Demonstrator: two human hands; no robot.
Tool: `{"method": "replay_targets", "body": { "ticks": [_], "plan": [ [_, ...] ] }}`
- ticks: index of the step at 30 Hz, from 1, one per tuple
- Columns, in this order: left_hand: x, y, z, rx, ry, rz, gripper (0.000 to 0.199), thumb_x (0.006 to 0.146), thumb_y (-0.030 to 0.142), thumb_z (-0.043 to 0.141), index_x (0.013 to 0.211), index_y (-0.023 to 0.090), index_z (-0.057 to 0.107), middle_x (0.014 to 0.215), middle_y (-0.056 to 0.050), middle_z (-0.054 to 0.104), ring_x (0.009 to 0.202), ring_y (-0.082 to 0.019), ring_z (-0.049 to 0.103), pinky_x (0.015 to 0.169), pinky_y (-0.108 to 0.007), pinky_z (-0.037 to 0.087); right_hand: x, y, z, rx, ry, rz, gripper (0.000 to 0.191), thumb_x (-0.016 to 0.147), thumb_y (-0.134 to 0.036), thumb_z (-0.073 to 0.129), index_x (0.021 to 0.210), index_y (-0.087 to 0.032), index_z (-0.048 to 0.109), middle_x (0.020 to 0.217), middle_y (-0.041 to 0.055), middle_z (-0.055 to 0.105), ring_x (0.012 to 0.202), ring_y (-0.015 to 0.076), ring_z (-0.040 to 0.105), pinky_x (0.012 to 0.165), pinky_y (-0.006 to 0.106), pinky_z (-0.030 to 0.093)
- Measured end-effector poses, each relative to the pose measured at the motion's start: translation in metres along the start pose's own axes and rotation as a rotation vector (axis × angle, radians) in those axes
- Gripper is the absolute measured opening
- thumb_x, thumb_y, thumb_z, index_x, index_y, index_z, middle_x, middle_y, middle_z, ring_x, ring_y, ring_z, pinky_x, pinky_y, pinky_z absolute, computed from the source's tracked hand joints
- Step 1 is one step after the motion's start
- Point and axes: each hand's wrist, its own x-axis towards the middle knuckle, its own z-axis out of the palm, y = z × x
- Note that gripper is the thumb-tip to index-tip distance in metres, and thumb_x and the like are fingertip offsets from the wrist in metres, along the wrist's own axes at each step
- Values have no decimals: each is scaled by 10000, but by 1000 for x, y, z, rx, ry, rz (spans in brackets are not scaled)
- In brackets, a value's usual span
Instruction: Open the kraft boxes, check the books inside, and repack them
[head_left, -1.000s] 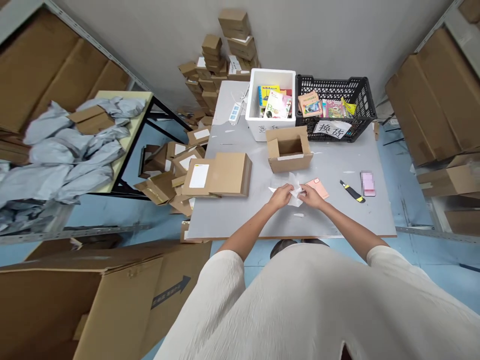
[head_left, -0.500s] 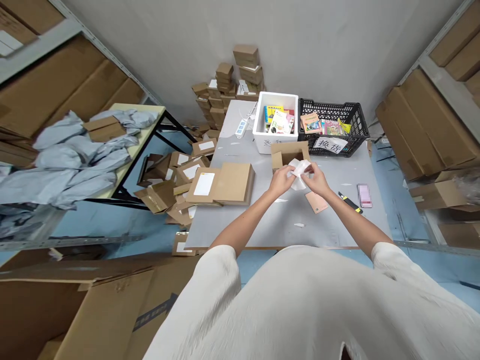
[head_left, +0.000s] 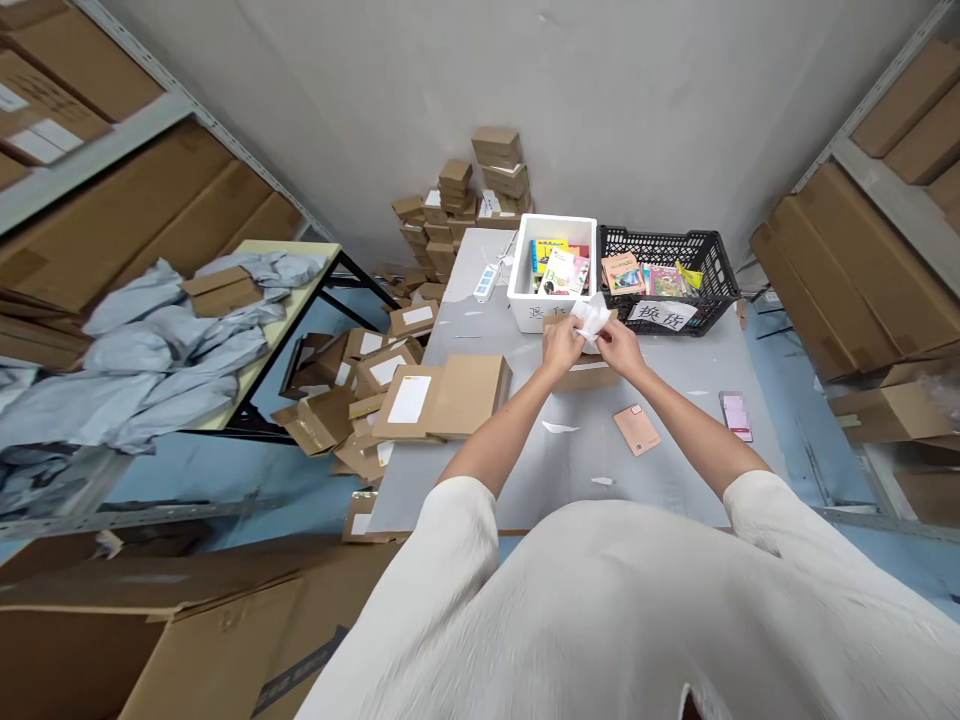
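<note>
A crumpled, thin white sheet is between my two hands, over a small cardboard box on the table. My left hand pinches its left side. On the other side my right hand has its fingers closed on the lower right edge. Whether the sheet is paper or thin plastic I cannot tell. The hands and sheet cover much of the box. A pinkish-orange card or booklet lies on the table beside my right forearm.
Behind the hands stand a white bin and a black crate, both holding books. Flat cardboard boxes lie to the left, a phone to the right. A power strip rests near the bin. Grey parcels cover the side table.
Both hands have moved slightly forward and up with the white sheet. More of the box's near side shows below them. The yellow-and-black cutter near the right forearm is no longer visible.
</note>
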Motion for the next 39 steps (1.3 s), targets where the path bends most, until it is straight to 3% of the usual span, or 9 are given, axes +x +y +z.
{"method": "replay_targets", "body": {
  "ticks": [4,7,13,16,21,26,30,35,39],
  "plan": [
    [6,-20,21,74,-122,-140,195,995,309,656,1109,242,798,1069,-82,818,1102,-327,701,1028,-422,453,12,15,14,-80,-225,108,349,968,-200,557,1203,-199,815,1135,107,780,1086,287,691,1010,378,519],
    [5,-28,34,162,-238,-197,235,980,331,677,1154,259,817,1240,-116,782,1300,-368,605,1090,-479,405,11,25,19,-172,-358,190,418,984,-196,547,1317,-232,797,1254,105,794,1208,324,687,1068,420,483],
    [5,-25,45,313,-436,-240,328,958,315,621,1218,278,816,1467,-155,633,1417,-412,453,1115,-562,363,7,35,18,-282,-391,218,460,1007,-219,494,1371,-245,774,1364,124,761,1307,371,609,1090,506,429],
    [4,-21,42,312,-415,-244,384,976,316,555,1288,280,776,1481,-152,611,1421,-403,437,1129,-562,350,3,35,12,-281,-372,234,460,1009,-232,491,1375,-238,769,1423,130,726,1332,375,577,1081,509,431],
    [-7,-10,27,281,-268,-214,536,979,280,514,1505,299,617,1578,-140,544,1458,-382,406,1161,-544,347,-11,37,-5,-239,-286,249,455,1007,-227,481,1357,-218,772,1428,151,709,1336,375,559,1090,517,428],
    [-28,9,15,229,-185,-102,629,974,234,519,1601,291,519,1586,-155,530,1469,-402,404,1177,-550,342,-35,46,-21,-174,-196,249,420,1001,-237,499,1307,-225,788,1394,135,725,1309,356,574,1115,505,435],
    [-56,26,22,158,-190,25,577,991,209,501,1561,277,560,1517,-155,558,1401,-395,460,1141,-523,364,-61,60,-28,-128,-130,282,411,971,-214,511,1269,-218,795,1341,130,743,1262,338,600,1128,513,445],
    [-99,44,49,100,-291,126,520,1009,183,466,1503,254,612,1452,-145,605,1355,-356,509,1131,-492,373,-108,83,-30,-118,-158,395,405,953,-217,522,1248,-212,800,1345,125,744,1214,310,629,1160,514,446],
    [-131,45,84,65,-407,84,501,1008,167,479,1474,266,632,1465,-131,622,1371,-336,529,1131,-478,403,-153,102,-26,-100,-235,504,421,919,-189,527,1232,-204,809,1315,105,765,1172,263,663,1161,447,473]
  ]
}}
